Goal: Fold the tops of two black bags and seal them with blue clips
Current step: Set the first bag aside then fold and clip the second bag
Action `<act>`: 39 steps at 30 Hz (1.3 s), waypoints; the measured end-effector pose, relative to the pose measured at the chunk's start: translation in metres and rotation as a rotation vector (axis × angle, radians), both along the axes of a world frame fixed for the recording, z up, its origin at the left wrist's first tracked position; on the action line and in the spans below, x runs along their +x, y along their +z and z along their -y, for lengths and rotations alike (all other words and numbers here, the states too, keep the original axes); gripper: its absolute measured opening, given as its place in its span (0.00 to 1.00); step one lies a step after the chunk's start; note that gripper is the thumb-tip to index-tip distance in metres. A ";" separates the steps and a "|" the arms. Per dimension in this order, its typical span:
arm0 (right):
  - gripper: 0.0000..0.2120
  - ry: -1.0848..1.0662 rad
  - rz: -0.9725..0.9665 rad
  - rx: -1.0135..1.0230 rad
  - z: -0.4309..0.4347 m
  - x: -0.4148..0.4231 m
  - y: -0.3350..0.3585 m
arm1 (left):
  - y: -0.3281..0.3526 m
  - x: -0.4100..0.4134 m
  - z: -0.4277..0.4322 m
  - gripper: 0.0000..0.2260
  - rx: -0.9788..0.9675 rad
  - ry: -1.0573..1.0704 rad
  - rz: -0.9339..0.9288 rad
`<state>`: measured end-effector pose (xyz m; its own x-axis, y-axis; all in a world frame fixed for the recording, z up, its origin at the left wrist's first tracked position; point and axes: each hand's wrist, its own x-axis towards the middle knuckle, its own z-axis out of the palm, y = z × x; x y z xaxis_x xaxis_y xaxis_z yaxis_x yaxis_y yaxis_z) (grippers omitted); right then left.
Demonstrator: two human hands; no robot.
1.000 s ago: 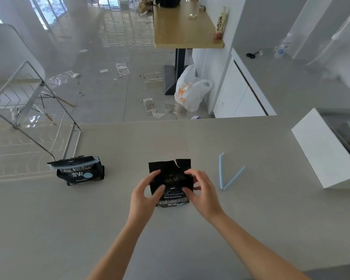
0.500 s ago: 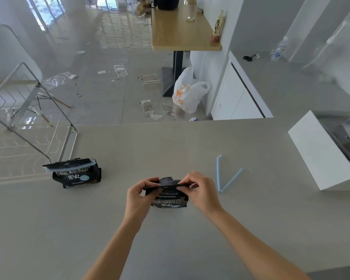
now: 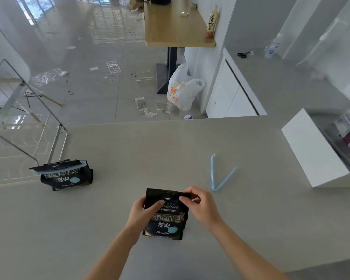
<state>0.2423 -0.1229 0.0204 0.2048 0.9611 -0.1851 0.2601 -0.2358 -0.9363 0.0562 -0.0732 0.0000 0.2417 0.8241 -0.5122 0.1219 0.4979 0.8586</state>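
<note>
beyond my pale worktop [image 3: 129, 150], daylight gleams on a littered tile floor [image 3: 101, 81]; a wooden table [image 3: 176, 27] and white cabinets [image 3: 226, 98] line the right wall.

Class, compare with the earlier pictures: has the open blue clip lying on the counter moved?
No. The open blue clip lies in the same spot left of the white box; only the camera shifted.

"BLUE MOUNTAIN", partly covered, on black bag [image 3: 166, 221]
</note>
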 end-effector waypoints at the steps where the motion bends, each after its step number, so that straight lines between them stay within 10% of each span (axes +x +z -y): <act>1: 0.07 0.025 -0.050 -0.016 0.001 0.007 -0.002 | -0.001 -0.002 0.002 0.05 -0.007 0.007 -0.002; 6: 0.14 -0.463 0.172 -0.175 -0.018 0.082 -0.042 | -0.003 -0.001 0.004 0.07 -0.031 0.022 0.022; 10: 0.23 -0.353 0.341 -0.422 -0.032 0.116 -0.075 | -0.005 0.001 0.009 0.07 -0.061 0.058 0.051; 17: 0.10 -0.269 0.558 -0.422 -0.009 0.097 -0.091 | -0.006 -0.001 0.011 0.06 -0.071 0.070 0.088; 27: 0.10 -0.182 -0.022 -0.092 -0.002 0.071 -0.009 | -0.008 0.002 0.009 0.06 -0.039 0.064 0.081; 39: 0.11 0.144 0.045 -0.128 0.016 0.057 0.026 | -0.008 -0.002 0.016 0.06 -0.004 0.060 0.091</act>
<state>0.2990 -0.1390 0.0461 0.0779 0.9504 -0.3012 0.3410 -0.3093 -0.8877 0.0544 -0.0892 -0.0075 0.2377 0.8367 -0.4934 0.0135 0.5051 0.8630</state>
